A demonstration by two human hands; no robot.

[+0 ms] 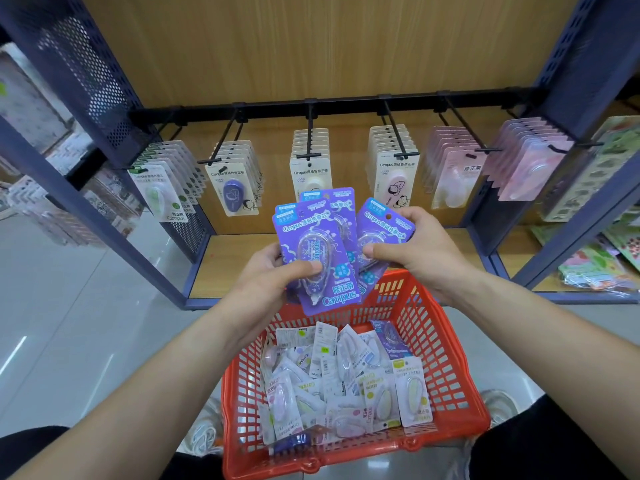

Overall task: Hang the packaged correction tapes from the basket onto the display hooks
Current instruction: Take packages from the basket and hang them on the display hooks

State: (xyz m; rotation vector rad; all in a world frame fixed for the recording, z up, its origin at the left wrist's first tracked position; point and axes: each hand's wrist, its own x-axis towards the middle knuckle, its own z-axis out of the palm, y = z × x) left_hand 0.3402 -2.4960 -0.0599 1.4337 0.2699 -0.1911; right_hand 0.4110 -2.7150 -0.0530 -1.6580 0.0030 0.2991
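My left hand grips a small stack of purple packaged correction tapes, thumb across the front pack. My right hand pinches another purple pack beside them. Both hands are above the far rim of the red basket, which holds several loose packs in white, pink, yellow and purple. Behind the hands a black rail carries display hooks, each hung with a row of carded correction tapes.
Blue perforated metal uprights flank the wooden-backed bay. A wooden shelf lies below the hooks. More stationery hangs on the right-hand rack. The grey tiled floor spreads to the left.
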